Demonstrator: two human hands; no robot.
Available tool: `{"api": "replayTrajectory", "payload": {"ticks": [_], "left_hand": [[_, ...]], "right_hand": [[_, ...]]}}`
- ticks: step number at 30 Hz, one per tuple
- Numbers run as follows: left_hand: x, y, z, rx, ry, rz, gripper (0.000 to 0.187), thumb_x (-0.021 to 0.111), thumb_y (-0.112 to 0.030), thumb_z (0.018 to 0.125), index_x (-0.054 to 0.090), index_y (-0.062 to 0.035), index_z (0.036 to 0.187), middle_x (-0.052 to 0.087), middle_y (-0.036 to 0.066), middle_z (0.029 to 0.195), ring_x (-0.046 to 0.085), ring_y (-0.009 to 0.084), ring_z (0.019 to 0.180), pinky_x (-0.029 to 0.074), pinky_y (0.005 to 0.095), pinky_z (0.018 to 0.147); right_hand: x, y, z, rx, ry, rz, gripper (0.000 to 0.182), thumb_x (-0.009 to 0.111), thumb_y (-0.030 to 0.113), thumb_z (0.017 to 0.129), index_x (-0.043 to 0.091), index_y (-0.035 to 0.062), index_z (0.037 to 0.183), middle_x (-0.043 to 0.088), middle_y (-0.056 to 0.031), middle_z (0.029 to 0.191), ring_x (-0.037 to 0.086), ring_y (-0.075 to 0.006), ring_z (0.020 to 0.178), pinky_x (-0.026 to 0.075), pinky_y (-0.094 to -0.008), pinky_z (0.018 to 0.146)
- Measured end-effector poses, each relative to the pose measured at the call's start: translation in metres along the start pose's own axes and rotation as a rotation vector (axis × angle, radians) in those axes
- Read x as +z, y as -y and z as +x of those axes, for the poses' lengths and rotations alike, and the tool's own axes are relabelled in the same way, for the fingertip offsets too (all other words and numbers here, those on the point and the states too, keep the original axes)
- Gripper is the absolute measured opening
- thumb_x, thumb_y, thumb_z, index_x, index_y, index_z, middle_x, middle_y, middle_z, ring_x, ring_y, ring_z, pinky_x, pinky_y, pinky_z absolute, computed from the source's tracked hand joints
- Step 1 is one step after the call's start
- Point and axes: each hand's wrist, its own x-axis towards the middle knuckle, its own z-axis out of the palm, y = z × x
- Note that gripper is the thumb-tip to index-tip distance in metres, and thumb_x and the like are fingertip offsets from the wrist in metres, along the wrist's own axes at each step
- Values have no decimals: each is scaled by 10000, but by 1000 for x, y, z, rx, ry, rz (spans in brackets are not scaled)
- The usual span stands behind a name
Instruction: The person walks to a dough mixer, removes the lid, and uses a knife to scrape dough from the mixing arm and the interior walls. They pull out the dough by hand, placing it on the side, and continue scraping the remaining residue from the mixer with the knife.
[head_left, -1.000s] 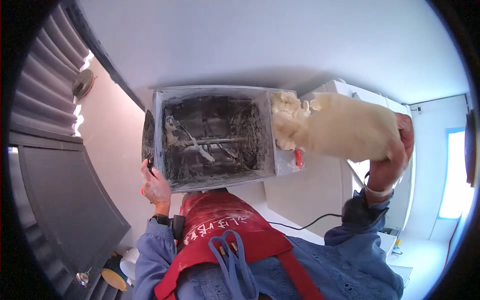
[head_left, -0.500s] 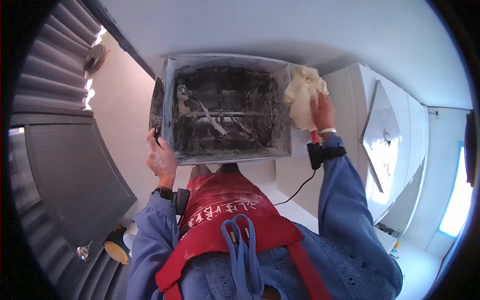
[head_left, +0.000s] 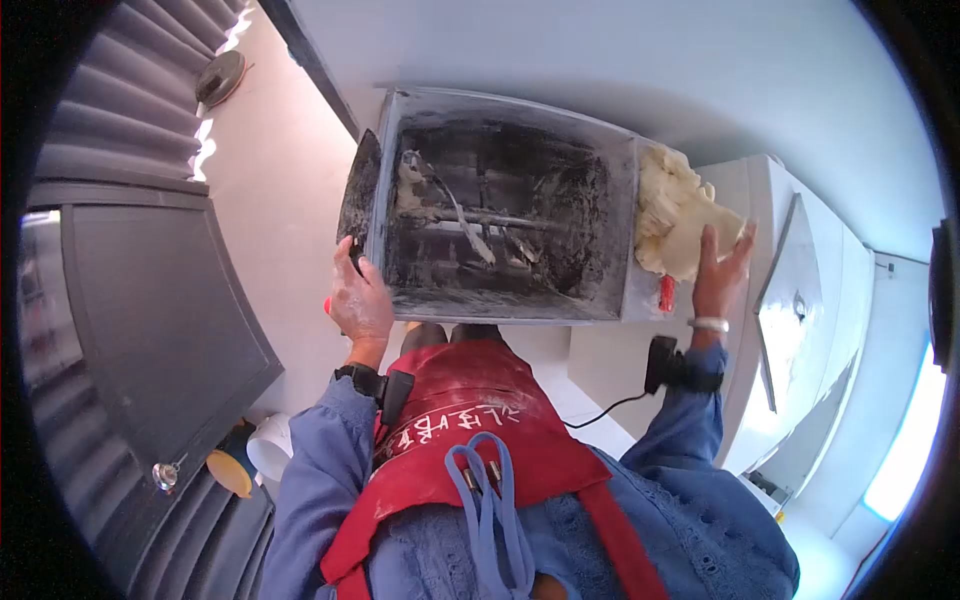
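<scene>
A metal mixing box (head_left: 510,310) stands open in front of me, its inside streaked with flour and a strip of dough (head_left: 468,235) hanging by the crossbar. On the ledge at its right side lies a large lump of pale dough (head_left: 672,215). My right hand (head_left: 722,272) is at the lump's right edge, fingers spread, touching the dough. My left hand (head_left: 362,300) has its fingers bent around a dark handle at the lower end of a dark, flour-dusted plate (head_left: 360,190) beside the box's left wall. A red switch (head_left: 667,293) shows below the dough.
White cabinets (head_left: 750,200) stand at the right, with a metallic diamond-shaped panel (head_left: 790,300) against them. A grey cabinet (head_left: 160,320) is at the left. Near the floor at lower left are a white bucket (head_left: 270,447) and a yellow container (head_left: 229,474). A black cable (head_left: 610,405) hangs below the box.
The view has shifted, so the box appears further right and tilted. My right hand has moved to the dough's outer edge with fingers spread, and the dough stretches further right, uncovering the red switch.
</scene>
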Motion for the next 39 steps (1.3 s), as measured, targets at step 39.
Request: {"api": "replayTrajectory", "payload": {"ticks": [39], "left_hand": [[-22,-151,57,86,980,152,505,371,-45,795,299,-6,1293,534,87,607,498,147,419,462,293,403]], "right_hand": [[73,-33,-102,-420,457,792,313,520,-38,639,537,46,940,548,-147,792,534,-338,764,440,-407,680]]}}
